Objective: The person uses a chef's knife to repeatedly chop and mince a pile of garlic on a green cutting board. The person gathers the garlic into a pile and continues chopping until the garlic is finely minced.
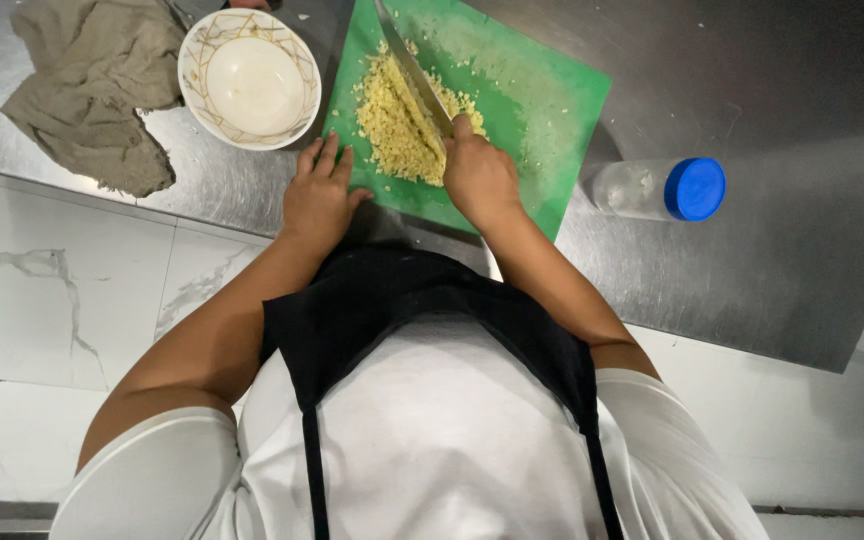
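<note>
While the pale yellow minced pile (399, 125) already lies finely chopped on the green cutting board (542, 100), a loose scatter of bits beyond the right hand suggests the mincing is well advanced but not tidied: nothing has gone into the white bowl (250, 80), which stands empty just past the left hand's fingertips. What the mince is cannot be told for sure; it looks like garlic or ginger.

The right hand (479, 175) is closed around the handle of a kitchen knife (414, 70), forefinger stretched forward toward the spine, the blade running away from the hand across the pile with its edge down in the mince. The left hand (319, 195) lies open and flat, fingers spread, pressing on the near edge of the board beside the pile; it grips nothing. Both forearms reach forward from the body, elbows out, wrists low over the steel counter (752, 270).

Right of the knife hand a clear plastic bottle with a blue cap (664, 188) lies on its side. Well left of the left hand sits a crumpled grey-brown cloth (97, 85).
</note>
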